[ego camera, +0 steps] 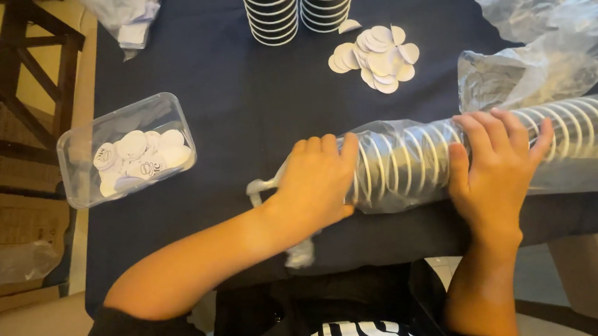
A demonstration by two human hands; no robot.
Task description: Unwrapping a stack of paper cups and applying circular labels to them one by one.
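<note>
Head view, read from left to right, with every place given relative to the plastic-wrapped stack of cups (409, 161) lying on its side near the front edge of the dark blue table (240, 116).

Far left of the stack, beyond the table edge: a dark wooden frame (23, 67) and brown cardboard boxes (12, 227). Left of the stack, on the table: a clear plastic container (126, 148), lidless, holding round white stickers (139, 155), some with dark print. Up and to the left of the stack, at the far table edge: a crumpled clear bag (127, 16).

At the left end of the stack: the left hand (317, 184), fingers curled together over the end of the wrap, palm pressed against it; the twisted tail of the plastic (262, 187) sticks out just past the wrist.

Beyond the stack, at the far edge: two upright stacks of dark cups with white rims (300, 9), standing side by side. Just right of these, a loose heap of white paper discs (379, 58).

On the middle-right part of the stack: the right hand (499, 166), fingers spread over the top of the wrap, thumb down its near side, clasping the stack through the plastic.

Above the right end of the stack: a mass of crumpled clear plastic sheeting (546, 21), touching the wrap. The stack itself runs on to the right border of the view.
</note>
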